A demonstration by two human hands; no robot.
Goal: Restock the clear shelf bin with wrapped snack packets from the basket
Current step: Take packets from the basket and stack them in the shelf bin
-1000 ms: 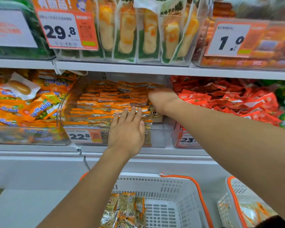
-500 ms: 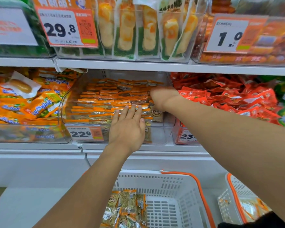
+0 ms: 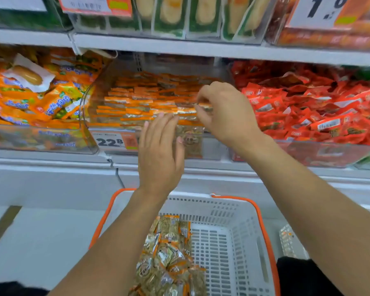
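The clear shelf bin [image 3: 88, 99] sits on the middle shelf, filled with rows of orange-and-silver snack packets [image 3: 137, 99]. My left hand [image 3: 158, 150] is flat with straight fingers against the bin's front wall, beside the 22.8 price tag [image 3: 113, 142]. My right hand [image 3: 224, 112] hovers at the bin's right front corner, its fingers curled toward the front packets; whether it pinches one is unclear. Below stands a white basket with an orange rim [image 3: 250, 231], holding a pile of wrapped packets [image 3: 169, 259] along its left side.
A bin of orange and green packets [image 3: 41, 103] stands left of the clear bin, a bin of red packets [image 3: 308, 107] right of it. Upper shelf bins hang just above. A second white basket [image 3: 291, 240] shows at the right edge.
My right hand has drawn back out of the bin toward its front right corner. My left hand stayed on the bin's front. The camera tipped downward, showing more of the basket.
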